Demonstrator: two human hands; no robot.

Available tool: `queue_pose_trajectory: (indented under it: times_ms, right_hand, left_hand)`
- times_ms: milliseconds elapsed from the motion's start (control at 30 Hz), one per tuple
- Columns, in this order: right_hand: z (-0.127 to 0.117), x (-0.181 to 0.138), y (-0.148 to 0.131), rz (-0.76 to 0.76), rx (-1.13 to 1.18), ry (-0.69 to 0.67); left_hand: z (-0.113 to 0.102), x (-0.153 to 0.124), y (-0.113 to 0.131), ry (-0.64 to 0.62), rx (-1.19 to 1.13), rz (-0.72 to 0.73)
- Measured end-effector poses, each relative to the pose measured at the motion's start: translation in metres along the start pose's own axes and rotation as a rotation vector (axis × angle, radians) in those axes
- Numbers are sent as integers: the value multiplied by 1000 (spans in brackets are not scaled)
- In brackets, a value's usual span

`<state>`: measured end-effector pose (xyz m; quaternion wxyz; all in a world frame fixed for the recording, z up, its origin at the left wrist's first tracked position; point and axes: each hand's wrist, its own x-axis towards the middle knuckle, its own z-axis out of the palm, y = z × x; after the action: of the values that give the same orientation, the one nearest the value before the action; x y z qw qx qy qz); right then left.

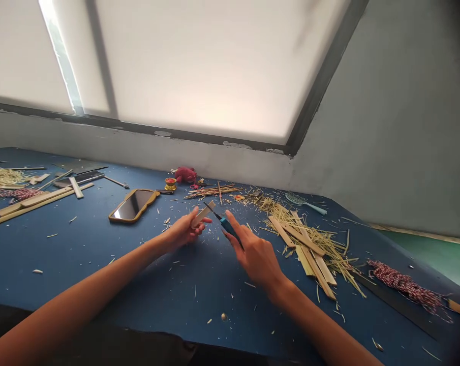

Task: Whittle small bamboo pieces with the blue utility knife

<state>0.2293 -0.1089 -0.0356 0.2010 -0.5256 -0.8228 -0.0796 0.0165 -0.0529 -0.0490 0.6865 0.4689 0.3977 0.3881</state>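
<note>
In the middle of the view, my left hand (pixel 187 230) grips a short, flat strip of pale wood (pixel 202 215) that slants up to the right. My right hand (pixel 254 249) is closed round the teal handle of a craft knife (pixel 231 228), index finger stretched along it. Its dark, narrow blade points up and left and lies at the strip's right side; whether the edge touches the wood I cannot tell. Both hands are above the blue tabletop (pixel 146 300), which is dotted with small shavings.
A wavy-framed mirror (pixel 133 206) lies left of my hands. Rightward are wooden strips (pixel 309 244) on a heap of shavings, a hairbrush (pixel 306 202) and red-and-white cord (pixel 405 284). Thin sticks (pixel 214 190) and a dark red plush toy (pixel 185 175) sit near the wall. More strips (pixel 42 200) lie far left.
</note>
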Motion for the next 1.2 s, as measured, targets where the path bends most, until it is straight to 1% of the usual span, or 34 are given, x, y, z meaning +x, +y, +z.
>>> queue_pose_trajectory:
  times_ms: [33, 100, 200, 267, 367, 467, 533, 600, 667, 833, 933, 1000, 1100, 1200]
  right_hand:
    - [0, -1, 3, -6, 27, 17]
    - [0, -5, 11, -25, 100, 43]
    - [4, -11, 28, -98, 216, 81]
    - [9, -13, 40, -172, 262, 119]
    - [15, -12, 58, -303, 246, 156]
    - [20, -8, 69, -417, 192, 149]
    - [23, -6, 72, -463, 182, 142]
    - [26, -5, 75, -476, 174, 140]
    - [29, -4, 77, -466, 154, 140]
    - [28, -6, 84, -441, 39, 107]
    - [25, -9, 82, -392, -21, 124]
    - [24, -11, 78, -348, -66, 142]
    - [22, -13, 71, -299, -130, 153]
    - [20, -14, 66, -255, -161, 161]
  left_hand:
    - [0, -3, 3, -88, -105, -57]
    - [0, -9, 9, -217, -281, -119]
    - [4, -16, 15, -335, -460, -179]
    - [7, -20, 16, -424, -512, -215]
    - [13, -24, 15, -532, -482, -236]
    - [19, -28, 14, -613, -341, -233]
    - [23, -31, 14, -676, -239, -217]
    - [26, -34, 13, -703, -153, -176]
    - [28, -35, 12, -673, -57, -117]
    - [29, -31, 4, -516, 178, 43]
    - [27, -25, -2, -426, 282, 148]
    - [26, -23, -5, -328, 363, 225]
    - [26, -23, -7, -147, 508, 318]
    - [29, -22, -9, -26, 575, 386]
